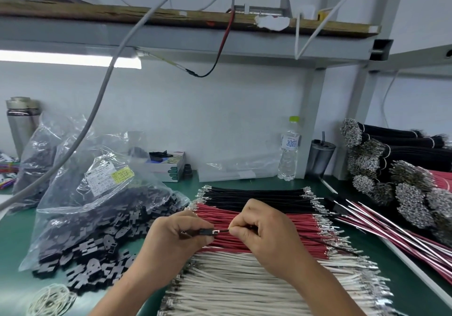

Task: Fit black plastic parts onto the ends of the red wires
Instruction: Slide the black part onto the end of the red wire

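At the centre of the frame, your left hand (pixel 177 236) pinches a small black plastic part (pixel 205 232) while your right hand (pixel 263 233) pinches a thin dark wire (pixel 318 240) just behind its metal terminal (pixel 216 231), the two hands close together with the terminal meeting the part's open end. The wire trails from your right hand toward the lower right. Both hands hover over a row of red wires (pixel 269 220) laid side by side on the green bench (pixel 14 237), with black wires (pixel 254 194) in a row just above them and white wires (pixel 244 281) spread below, toward the bottom edge. At left of centre, a torn clear bag (pixel 97 193) spills a heap of black plastic parts (pixel 97 247) onto the bench. A water bottle (pixel 289 149) stands against the back wall, right of centre, and bundled wires (pixel 396 168) with metal ends are stacked at the right edge.
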